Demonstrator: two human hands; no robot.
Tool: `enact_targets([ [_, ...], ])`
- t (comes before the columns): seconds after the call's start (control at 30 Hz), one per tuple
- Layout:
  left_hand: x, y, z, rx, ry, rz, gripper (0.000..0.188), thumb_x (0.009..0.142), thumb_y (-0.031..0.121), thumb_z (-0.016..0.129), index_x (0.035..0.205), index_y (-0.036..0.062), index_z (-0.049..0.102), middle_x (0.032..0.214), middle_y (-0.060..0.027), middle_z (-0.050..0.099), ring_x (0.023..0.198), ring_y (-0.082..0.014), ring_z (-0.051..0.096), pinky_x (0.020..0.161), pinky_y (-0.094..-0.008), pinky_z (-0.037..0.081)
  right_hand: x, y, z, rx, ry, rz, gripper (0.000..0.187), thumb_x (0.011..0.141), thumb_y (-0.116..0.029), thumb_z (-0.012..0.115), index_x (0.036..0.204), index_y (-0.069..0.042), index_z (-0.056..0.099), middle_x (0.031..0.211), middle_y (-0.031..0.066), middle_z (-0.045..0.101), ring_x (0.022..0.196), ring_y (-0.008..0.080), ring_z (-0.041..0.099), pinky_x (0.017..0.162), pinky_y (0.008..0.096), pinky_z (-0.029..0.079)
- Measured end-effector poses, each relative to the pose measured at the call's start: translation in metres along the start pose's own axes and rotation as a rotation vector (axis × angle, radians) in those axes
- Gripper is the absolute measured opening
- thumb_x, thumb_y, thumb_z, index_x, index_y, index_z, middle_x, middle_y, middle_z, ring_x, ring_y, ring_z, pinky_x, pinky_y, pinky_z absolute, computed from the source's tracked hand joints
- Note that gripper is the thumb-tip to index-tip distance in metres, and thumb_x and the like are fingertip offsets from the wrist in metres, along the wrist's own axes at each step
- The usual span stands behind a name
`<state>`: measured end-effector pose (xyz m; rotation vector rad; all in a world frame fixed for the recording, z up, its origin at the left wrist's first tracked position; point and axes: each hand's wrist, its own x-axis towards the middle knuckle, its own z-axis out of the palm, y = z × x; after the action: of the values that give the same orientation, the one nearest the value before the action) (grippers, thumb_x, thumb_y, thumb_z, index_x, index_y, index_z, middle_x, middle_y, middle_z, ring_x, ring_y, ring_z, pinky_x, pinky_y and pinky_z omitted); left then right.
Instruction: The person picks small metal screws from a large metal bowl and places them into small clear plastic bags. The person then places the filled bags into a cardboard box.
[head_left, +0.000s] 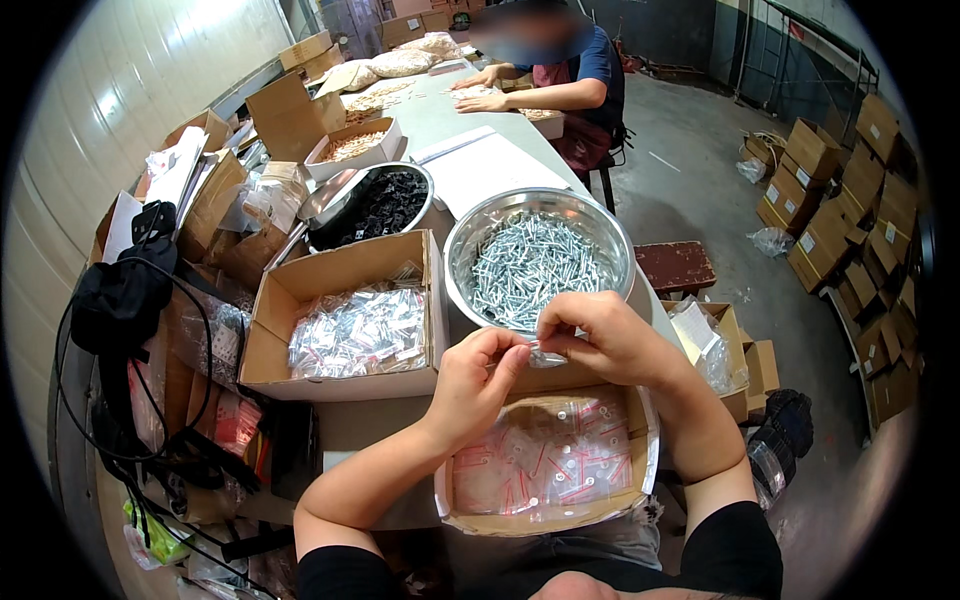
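Observation:
Over the near rim of a steel bowl (455, 275), both hands pinch a small clear zip bag (543, 358). My left hand (480, 372) grips it with thumb and fingertips from the left. From the right, my right hand (600, 338) has its fingers closed at the bag's top edge. What the bag contains is too small to tell. Silver screws (535, 265) fill the bowl. Beneath my hands stands an open carton (445, 500), holding flat clear bags (545, 450) with red strips and small white discs among them.
Left of the bowl, a cardboard box (345, 388) holds filled clear bags; behind it sits a bowl of black parts (385, 205). Papers (500, 165) lie farther back. A co-worker (590, 75) sits at the table's far end. Cartons (805, 150) stand on the right.

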<state>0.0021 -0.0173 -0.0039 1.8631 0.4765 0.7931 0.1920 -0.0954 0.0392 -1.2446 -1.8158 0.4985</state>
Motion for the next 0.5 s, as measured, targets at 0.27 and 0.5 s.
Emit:
enact_targets([
  [0.27,0.002,0.013,0.0,0.19,0.001,0.217,0.007,0.09,0.004,0.061,0.089,-0.0025,0.057,0.083,-0.0137,0.057,0.071,-0.0253,0.056,0.065,-0.0329,0.047,0.0,0.002,0.001,0.023,-0.171,0.01,0.017,0.084,-0.015,0.066,0.086,0.0,0.058,0.079,0.0124,0.057,0.076,0.0279,0.058,0.068,0.0365,0.046],
  [0.5,0.004,0.029,-0.021,0.27,0.078,0.177,0.005,0.09,0.003,0.06,0.087,0.0,0.057,0.077,-0.0097,0.058,0.068,-0.0202,0.055,0.062,-0.0314,0.045,0.002,0.019,-0.005,0.288,-0.151,-0.08,0.018,0.086,-0.013,0.064,0.078,-0.001,0.054,0.075,0.0072,0.051,0.071,0.0178,0.049,0.064,0.0302,0.041],
])
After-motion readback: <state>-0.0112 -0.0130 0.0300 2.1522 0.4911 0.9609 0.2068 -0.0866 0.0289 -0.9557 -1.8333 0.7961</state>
